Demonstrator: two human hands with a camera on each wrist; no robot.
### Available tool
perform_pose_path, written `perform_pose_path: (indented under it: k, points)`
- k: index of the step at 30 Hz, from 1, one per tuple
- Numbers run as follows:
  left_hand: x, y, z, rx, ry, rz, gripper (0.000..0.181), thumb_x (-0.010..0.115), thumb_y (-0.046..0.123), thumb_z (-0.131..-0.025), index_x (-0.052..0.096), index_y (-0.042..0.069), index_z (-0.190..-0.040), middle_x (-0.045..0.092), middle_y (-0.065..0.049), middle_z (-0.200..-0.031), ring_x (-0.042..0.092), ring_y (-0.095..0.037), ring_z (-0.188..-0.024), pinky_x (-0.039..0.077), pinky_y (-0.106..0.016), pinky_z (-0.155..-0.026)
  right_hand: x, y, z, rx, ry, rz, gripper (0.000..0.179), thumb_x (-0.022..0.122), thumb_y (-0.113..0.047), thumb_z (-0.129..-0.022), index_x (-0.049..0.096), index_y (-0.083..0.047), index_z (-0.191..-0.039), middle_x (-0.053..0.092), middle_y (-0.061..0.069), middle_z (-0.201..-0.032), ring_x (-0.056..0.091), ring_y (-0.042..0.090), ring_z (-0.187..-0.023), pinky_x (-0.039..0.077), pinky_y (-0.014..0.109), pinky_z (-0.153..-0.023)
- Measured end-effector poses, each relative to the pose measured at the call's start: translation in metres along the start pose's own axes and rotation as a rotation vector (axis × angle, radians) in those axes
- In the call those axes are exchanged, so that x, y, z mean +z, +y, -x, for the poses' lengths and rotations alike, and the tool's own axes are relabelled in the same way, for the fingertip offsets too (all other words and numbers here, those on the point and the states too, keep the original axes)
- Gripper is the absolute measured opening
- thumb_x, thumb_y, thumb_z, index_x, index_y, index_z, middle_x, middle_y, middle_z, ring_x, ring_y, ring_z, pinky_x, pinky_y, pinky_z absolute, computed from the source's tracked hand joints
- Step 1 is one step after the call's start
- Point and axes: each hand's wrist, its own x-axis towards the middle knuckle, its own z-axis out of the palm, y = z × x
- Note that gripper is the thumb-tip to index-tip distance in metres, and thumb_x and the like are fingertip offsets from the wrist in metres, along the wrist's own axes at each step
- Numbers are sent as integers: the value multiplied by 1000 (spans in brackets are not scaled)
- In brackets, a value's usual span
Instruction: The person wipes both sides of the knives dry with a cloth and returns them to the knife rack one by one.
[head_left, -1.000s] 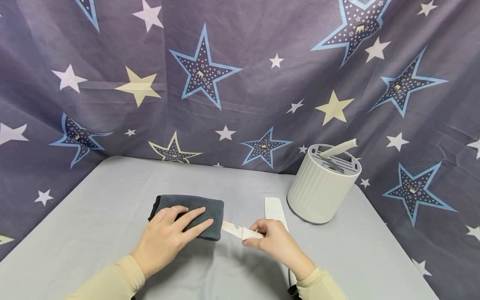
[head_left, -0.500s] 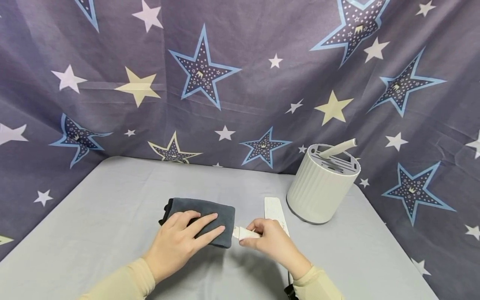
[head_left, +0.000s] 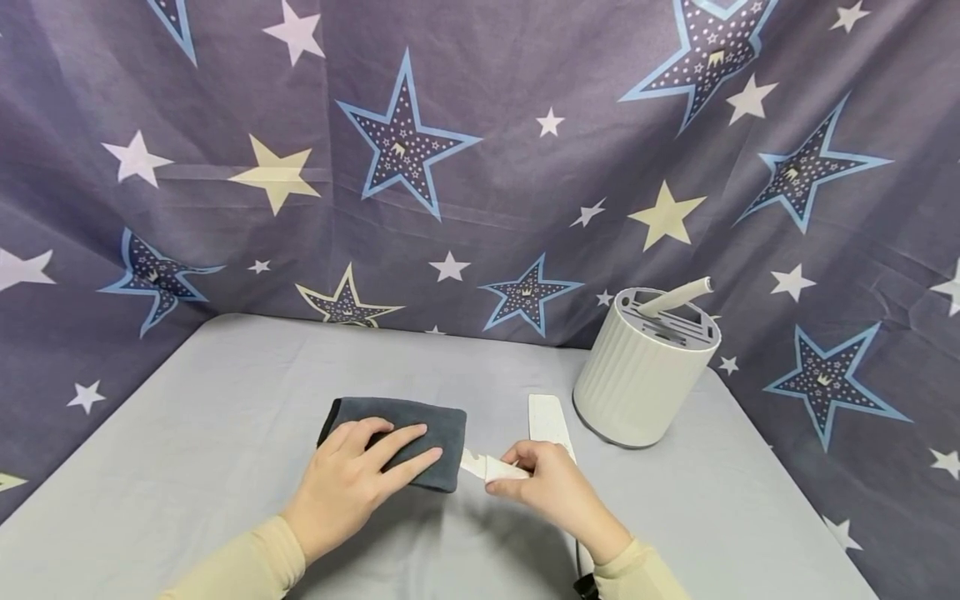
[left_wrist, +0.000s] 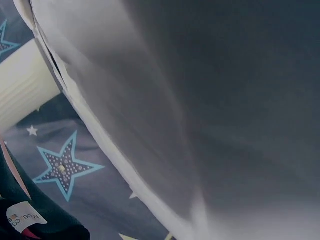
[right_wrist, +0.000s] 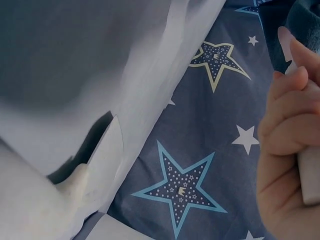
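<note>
My right hand [head_left: 551, 479] grips the white handle of a knife [head_left: 472, 463] whose pale blade runs leftward into a folded dark grey cloth [head_left: 450, 433]. Most of the blade is hidden inside the fold. My left hand [head_left: 352, 475] holds the cloth from above, fingers spread over its top and thumb out of sight. Cloth and knife are held over the table, a shadow beneath them. In the left wrist view, a pinkish strip of blade shows beside the cloth [left_wrist: 55, 217], which has a white label. The right wrist view shows curled fingers [right_wrist: 292, 115] around the handle.
A white ribbed knife block [head_left: 641, 375] stands at the back right, one white handle jutting from its slotted top. Behind my right hand another white knife [head_left: 549, 421] lies flat on the pale-covered table [head_left: 247, 375]. A star-patterned curtain [head_left: 465, 200] hangs behind.
The cloth and my left hand slid right along the blade toward the handle, then slightly back left. The right hand shifted a little left and returned. Less bare blade shows than a second ago.
</note>
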Motion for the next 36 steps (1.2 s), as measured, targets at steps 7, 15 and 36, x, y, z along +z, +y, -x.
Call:
perform_pose_path:
  k: [7,15,36]
  points:
    - [-3,-7,6,-41,-26,-3,37,44,13,-98,75,25,-113,70,-4,-111,59,-29,-89,47,-41,-73,-5,6,4,34,14,-30,17,83,-16,-74,71,-7,-83,62,-5,-68,49,4,-59,42,20,-55]
    - [-9,-11,7,-60,-38,8,43,34,10,-106,73,25,-118,69,-5,-111,59,-30,-90,49,-42,-71,-12,10,9,140,-32,-165,31,82,-20,-76,66,-5,-98,61,-1,-61,43,6,-43,36,20,-41]
    - [-15,-19,5,-240,-35,12,43,31,23,-107,71,26,-122,66,-10,-113,54,-36,-88,49,-51,-70,-1,12,10,111,-127,-329,31,66,-24,-93,68,7,-100,66,5,-75,55,11,-50,48,27,-39]
